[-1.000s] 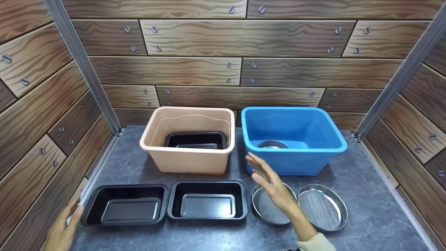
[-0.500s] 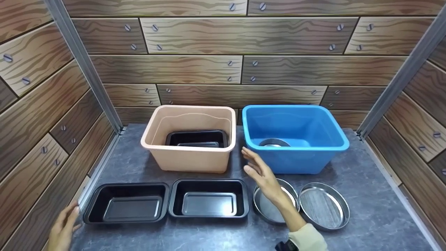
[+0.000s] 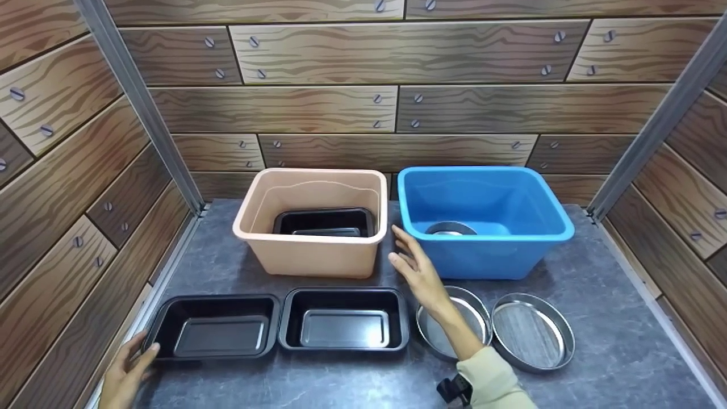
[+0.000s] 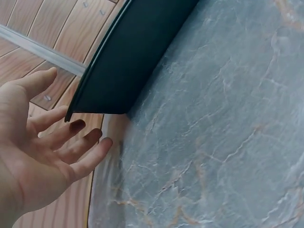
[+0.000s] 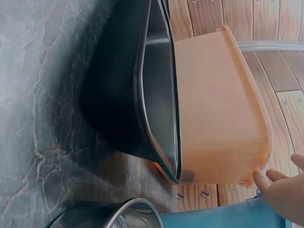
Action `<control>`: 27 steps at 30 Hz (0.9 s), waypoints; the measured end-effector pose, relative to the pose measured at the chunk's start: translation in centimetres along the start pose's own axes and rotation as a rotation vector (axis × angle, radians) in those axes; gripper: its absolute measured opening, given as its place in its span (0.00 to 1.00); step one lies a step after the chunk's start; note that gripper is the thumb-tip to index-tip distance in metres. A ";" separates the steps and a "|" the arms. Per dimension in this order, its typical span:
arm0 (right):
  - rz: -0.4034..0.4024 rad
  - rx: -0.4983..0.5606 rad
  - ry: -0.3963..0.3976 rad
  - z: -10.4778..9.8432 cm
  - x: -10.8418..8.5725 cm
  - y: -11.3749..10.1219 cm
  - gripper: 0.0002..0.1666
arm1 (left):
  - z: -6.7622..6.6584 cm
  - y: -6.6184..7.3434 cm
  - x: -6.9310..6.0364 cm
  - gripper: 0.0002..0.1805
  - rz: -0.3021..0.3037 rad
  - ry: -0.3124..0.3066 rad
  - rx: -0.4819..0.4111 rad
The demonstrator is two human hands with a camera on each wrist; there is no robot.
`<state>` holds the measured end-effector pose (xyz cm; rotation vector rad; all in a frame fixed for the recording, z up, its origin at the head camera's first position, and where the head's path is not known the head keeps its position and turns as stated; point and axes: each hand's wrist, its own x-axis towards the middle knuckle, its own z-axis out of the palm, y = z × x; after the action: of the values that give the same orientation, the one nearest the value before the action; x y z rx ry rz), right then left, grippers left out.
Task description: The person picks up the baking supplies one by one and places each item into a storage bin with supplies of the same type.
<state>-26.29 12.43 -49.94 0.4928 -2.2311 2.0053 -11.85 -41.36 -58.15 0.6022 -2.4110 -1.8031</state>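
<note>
At the left end of a black loaf pan (image 3: 221, 336), my left hand (image 3: 126, 372) has its fingers loosely spread. In the left wrist view its fingertips lie around the corner of the rim, the thumb apart from it; contact is hard to tell. My right hand (image 3: 421, 275) hovers with relaxed fingers by the blue bin's near left corner and holds nothing. A second black loaf pan (image 3: 345, 329) sits beside the first. Two round metal pans stand to the right: one round pan (image 3: 470, 316) partly behind my right forearm, the other round pan (image 3: 534, 335) in full view.
A peach bin (image 3: 312, 258) at the back contains a black loaf pan (image 3: 326, 218). The blue bin (image 3: 488, 258) beside it contains a round pan (image 3: 451, 228). Wood-patterned walls (image 3: 318, 54) enclose the grey marbled table (image 3: 318, 380) at the back and sides.
My left hand has moved right and up to the end of the left loaf pan. My right hand has shifted slightly left and away from me. The camera view has tilted a little.
</note>
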 end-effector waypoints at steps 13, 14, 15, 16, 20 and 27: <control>0.006 0.035 0.035 1.7 2.3 0.6 0.35 | 0.7 -1.6 -0.3 0.31 0.118 0.005 -0.323; 0.003 0.035 0.038 1.8 2.4 0.7 0.35 | 0.8 -1.7 -0.3 0.31 0.120 -0.004 -0.339; 0.002 0.034 0.041 1.8 2.6 0.7 0.35 | 0.9 -1.8 -0.3 0.32 0.119 -0.011 -0.351; -0.002 0.037 0.046 1.9 2.7 0.7 0.35 | 0.9 -1.8 -0.3 0.32 0.120 -0.020 -0.369; -0.019 0.034 0.073 2.2 2.9 0.7 0.34 | 1.4 -1.4 0.0 0.33 0.085 -0.022 -0.414; -0.005 -0.013 0.111 2.7 3.0 0.5 0.35 | 2.8 -0.8 0.6 0.40 -0.080 0.041 -0.314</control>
<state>-28.93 9.27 -49.91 0.3753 -2.1740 1.9639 -13.01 -39.27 -59.89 0.6999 -2.0418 -2.1182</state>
